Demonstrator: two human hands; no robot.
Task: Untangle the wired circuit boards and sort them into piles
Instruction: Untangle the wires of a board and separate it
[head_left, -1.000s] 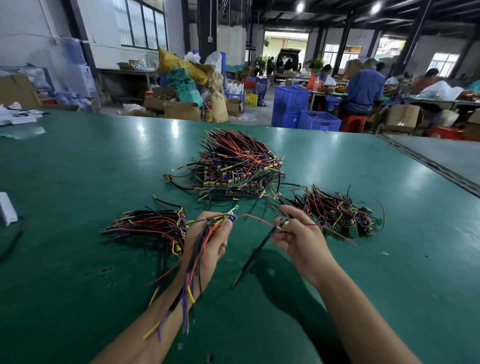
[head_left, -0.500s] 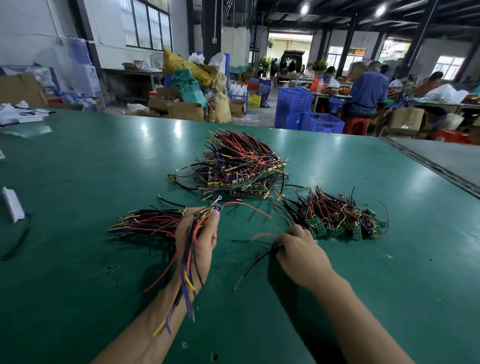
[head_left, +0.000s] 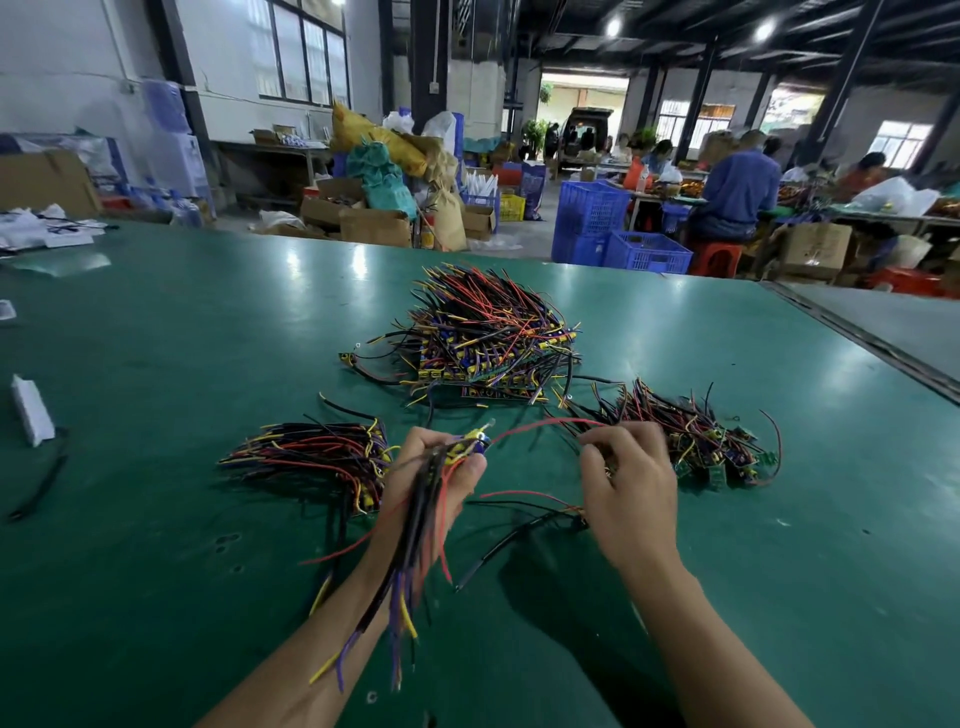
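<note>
Three heaps of wired circuit boards lie on the green table (head_left: 156, 545): a big tangled heap (head_left: 488, 338) in the middle, a sorted pile (head_left: 311, 457) at the left, and a pile with small green boards (head_left: 691, 436) at the right. My left hand (head_left: 431, 483) grips a bunch of wired boards (head_left: 415, 545), whose wires trail down over my wrist. My right hand (head_left: 623, 483) lies palm down at the near edge of the right pile, fingers curled among its wires. A black and red wired board (head_left: 519, 525) lies on the table under that hand; whether the hand holds it is hidden.
A white block (head_left: 32, 410) and a black cable (head_left: 41, 483) lie at the table's left edge. A seam (head_left: 857, 338) runs along the table's right side. Beyond the far edge stand blue crates (head_left: 613, 228), cardboard boxes and seated people at other tables.
My right hand has dropped from mid-air and moved right to the pile with green boards, laying the black and red wires on the table. My left hand keeps hold of its bunch.
</note>
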